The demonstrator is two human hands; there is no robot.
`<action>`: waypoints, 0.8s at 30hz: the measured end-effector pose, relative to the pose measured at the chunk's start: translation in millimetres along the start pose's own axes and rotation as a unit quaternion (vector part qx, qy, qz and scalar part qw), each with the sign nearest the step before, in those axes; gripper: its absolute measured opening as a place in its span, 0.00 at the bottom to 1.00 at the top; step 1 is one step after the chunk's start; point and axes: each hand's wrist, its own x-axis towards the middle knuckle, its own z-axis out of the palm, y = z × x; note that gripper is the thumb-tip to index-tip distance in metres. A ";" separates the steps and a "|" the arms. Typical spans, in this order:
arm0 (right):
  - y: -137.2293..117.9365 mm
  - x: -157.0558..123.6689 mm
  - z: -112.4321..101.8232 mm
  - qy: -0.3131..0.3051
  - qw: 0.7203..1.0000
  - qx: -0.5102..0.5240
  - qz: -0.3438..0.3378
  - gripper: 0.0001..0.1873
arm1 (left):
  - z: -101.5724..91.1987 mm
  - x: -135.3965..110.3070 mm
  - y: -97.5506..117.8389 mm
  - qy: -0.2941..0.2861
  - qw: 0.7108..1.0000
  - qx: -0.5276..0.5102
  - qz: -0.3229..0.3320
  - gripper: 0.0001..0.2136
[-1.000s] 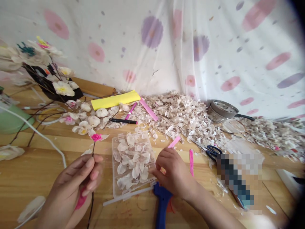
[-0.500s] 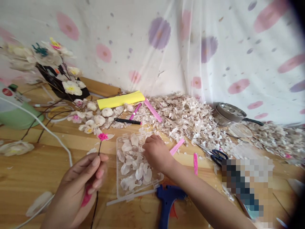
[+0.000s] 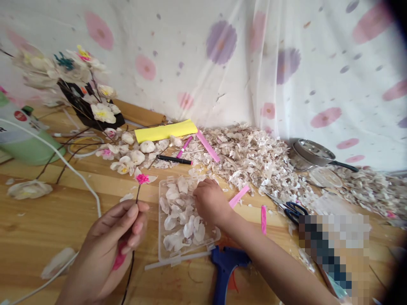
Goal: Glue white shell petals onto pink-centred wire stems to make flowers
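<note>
Between thumb and fingers, my left hand [image 3: 119, 235] pinches a thin dark flower stem [image 3: 130, 271]. A bright pink flower centre [image 3: 142, 178] with pale petals beside it tops the stem. A bit of pink paper [image 3: 120, 256] shows in the same palm. My right hand [image 3: 211, 201] is over the right side of a clear plastic box [image 3: 161, 250] of loose white petals [image 3: 171, 222]. Its fingers are curled down among the petals, and what they hold, if anything, is hidden. Below the box lie a blue glue gun [image 3: 222, 271] and a white glue stick [image 3: 178, 259].
A heap of dried petals [image 3: 251, 156] spreads along the curtain, with a metal pan [image 3: 313, 152] behind it. Scissors [image 3: 294, 212] lie at right. Yellow paper [image 3: 165, 130], a black marker [image 3: 174, 159] and finished flowers [image 3: 124, 163] sit behind the box. A white cable [image 3: 73, 169] crosses the left.
The whole view has shifted slightly, so things appear a little further right. My right hand stays at the petal box with fingers curled; my left hand keeps the stem.
</note>
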 end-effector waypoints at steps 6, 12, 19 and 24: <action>8.0 -5.0 -10.1 0.029 0.987 0.136 0.075 0.11 | 2.1 -0.7 1.4 0.005 1.000 -0.002 0.001 0.18; 10.3 -23.5 -23.6 -0.046 0.955 0.279 0.086 0.10 | 1.8 -0.8 0.6 -0.001 1.000 -0.007 0.008 0.17; -7.7 -45.9 -17.9 -0.056 0.966 0.247 0.057 0.09 | 5.3 -2.5 4.2 0.008 1.000 -0.002 0.002 0.18; -12.1 -48.9 -21.6 -0.018 0.984 0.173 0.034 0.12 | 6.4 -1.7 4.2 -0.002 1.000 -0.005 0.014 0.17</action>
